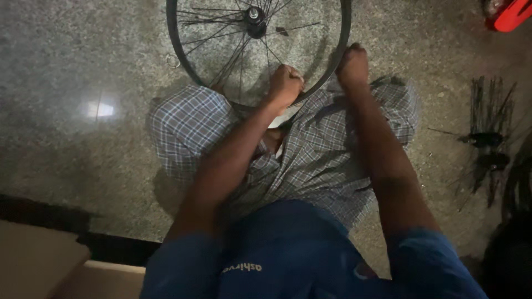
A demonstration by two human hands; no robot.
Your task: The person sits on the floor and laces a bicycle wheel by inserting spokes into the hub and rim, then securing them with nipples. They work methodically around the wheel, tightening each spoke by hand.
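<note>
Bicycle wheel (258, 50), head view: a bare black rim with thin spokes and a central hub stood against the seated person's knees. Left hand (285, 84) and right hand (353, 65) were both clenched on its lower rim, apparently mid-adjustment; continuing would require turning the rim between the fists.

Black spoked bicycle wheel (221, 50) cut off by top edge; red plastic object (512, 14) cropped at corner; dark bundle of loose spokes (487, 138) too dim to identify; fingertips of left hand (285, 86) hidden.
</note>
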